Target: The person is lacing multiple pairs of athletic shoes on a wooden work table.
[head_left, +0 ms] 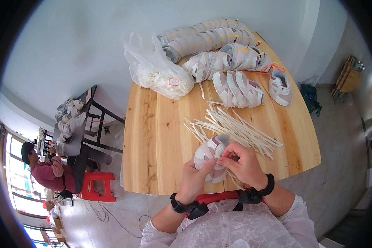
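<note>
A pale pink and white shoe top [203,153] is held up over the near edge of the wooden table [157,136], just in front of the person. Its long way runs from near the person to farther off, and its far end leans a bit to the right. The end with the purple patch points away from the person. Fingers cover part of it, so I cannot tell for sure where the toe is.

The left hand [194,177] is closed on the shoe's left side, near the bottom, with its thumb on top. The right hand [244,164] is on the other side. Its thumb and finger are pinched close together at the middle of the shoe. I cannot tell what is between them. A thin white lace [234,180] hangs just under the right hand.

Just past the shoe, a messy pile of white laces [239,130] lies on the table. Past that are three shoe tops [237,89] tucked together, and one shoe alone [280,89] to their right. A clear plastic bag [155,68] sits at the left. Long rows of shoe tops [211,40] lie at the back.

Off to the left, another person [49,175] sits on a red stool [97,186] at a dark table [75,146].
</note>
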### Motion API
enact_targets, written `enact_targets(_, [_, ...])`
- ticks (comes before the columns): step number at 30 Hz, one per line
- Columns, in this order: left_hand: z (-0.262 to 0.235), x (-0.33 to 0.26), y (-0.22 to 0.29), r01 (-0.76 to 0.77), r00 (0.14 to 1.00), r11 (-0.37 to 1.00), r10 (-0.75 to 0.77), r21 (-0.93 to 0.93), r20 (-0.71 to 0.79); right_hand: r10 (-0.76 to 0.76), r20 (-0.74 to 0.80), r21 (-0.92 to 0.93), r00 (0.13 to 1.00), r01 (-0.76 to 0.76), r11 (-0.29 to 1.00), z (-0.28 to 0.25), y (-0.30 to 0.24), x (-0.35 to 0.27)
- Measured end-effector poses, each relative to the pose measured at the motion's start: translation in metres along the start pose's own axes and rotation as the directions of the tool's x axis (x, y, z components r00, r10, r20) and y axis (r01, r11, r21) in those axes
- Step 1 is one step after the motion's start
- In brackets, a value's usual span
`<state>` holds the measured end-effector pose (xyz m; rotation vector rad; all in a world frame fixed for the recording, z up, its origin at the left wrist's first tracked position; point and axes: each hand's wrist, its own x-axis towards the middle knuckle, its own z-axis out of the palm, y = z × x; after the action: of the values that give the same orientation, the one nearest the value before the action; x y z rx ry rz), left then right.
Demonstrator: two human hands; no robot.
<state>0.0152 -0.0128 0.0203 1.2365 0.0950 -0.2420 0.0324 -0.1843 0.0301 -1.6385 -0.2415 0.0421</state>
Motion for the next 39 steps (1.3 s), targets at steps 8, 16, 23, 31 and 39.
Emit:
enact_targets(8, [-0.003, 0.000, 0.001, 0.058, 0.998, 0.998, -0.058, 0.037, -0.002, -0.075, 0.037, -0.064, 0.997, 0.077, 0.995, -0.003, 0.003, 0.001])
enact_targets(16, [0.002, -0.003, 0.005, 0.041, 0.999, 0.980, -0.036, 0.196, -0.028, -0.081, 0.063, -0.139, 0.995, 0.089, 0.986, -0.006, -0.003, -0.003])
enact_targets(23, [0.004, -0.006, -0.002, -0.047, 0.991, 0.978, 0.071, 0.204, -0.112, -0.119, -0.029, -0.291, 0.993, 0.105, 0.951, -0.007, -0.023, -0.011])
enact_targets(31, [0.003, -0.005, -0.004, -0.106, 0.978, 0.966, 0.144, 0.237, -0.152, -0.298, -0.001, -0.434, 0.954, 0.268, 0.860, 0.003, -0.014, -0.031])
enact_targets(39, [0.006, -0.009, -0.002, -0.161, 0.966, 0.960, 0.201, 0.230, -0.163, -0.340, 0.027, -0.541, 0.940, 0.300, 0.786, 0.007, -0.019, -0.029])
